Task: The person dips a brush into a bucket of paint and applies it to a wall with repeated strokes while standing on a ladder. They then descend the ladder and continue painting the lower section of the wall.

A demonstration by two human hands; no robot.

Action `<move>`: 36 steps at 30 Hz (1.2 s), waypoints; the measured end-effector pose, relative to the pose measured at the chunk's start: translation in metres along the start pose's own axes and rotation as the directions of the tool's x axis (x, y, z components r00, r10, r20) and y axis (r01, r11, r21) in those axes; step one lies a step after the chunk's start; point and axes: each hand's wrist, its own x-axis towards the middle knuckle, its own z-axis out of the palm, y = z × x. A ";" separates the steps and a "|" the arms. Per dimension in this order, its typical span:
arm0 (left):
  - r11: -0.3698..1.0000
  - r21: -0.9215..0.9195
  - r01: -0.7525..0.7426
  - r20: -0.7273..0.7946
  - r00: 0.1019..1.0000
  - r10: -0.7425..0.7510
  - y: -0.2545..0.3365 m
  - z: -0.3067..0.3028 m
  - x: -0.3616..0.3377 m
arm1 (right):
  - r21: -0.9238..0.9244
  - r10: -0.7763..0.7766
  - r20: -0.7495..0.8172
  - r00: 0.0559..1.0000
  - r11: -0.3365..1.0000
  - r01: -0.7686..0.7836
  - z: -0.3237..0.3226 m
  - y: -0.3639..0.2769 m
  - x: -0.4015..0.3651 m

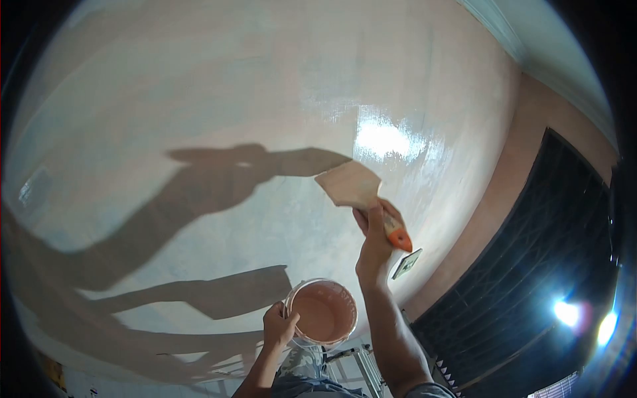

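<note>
My right hand point(378, 229) is wrapped round the wooden handle of a wide, flat paintbrush point(350, 184). The handle ends in an orange tip with a hole. The brush's broad end, coated in a pinkish-tan colour, points up and left and seems to meet the wall. Lower down, my left hand point(281, 325) grips the left rim of a round bucket point(352, 318), thumb over the edge. Pinkish liquid point(316, 320) lies inside it, and its inner walls are smeared with the same colour.
The wall point(225, 86) has patchy pink and grey streaks, with a wet shine near the brush. A wall switch plate point(407, 264) sits right of my right wrist. Beyond are a dark window or door panel point(511, 265) and bright lamps point(567, 313). A metal ladder point(368, 368) stands below.
</note>
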 end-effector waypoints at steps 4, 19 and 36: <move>1.000 -0.005 -0.015 0.006 1.000 0.015 -0.002 0.000 0.004 | -0.036 -0.151 0.111 0.982 0.987 0.156 0.038 -0.012 0.050; 0.999 0.044 0.014 0.051 0.999 -0.017 -0.037 0.004 0.018 | 0.090 -0.562 0.217 0.798 0.826 0.557 0.145 -0.056 0.159; 1.000 0.004 -0.001 0.016 1.000 0.001 -0.016 0.005 0.009 | 0.006 -0.337 0.248 0.908 0.938 0.346 0.087 -0.053 0.133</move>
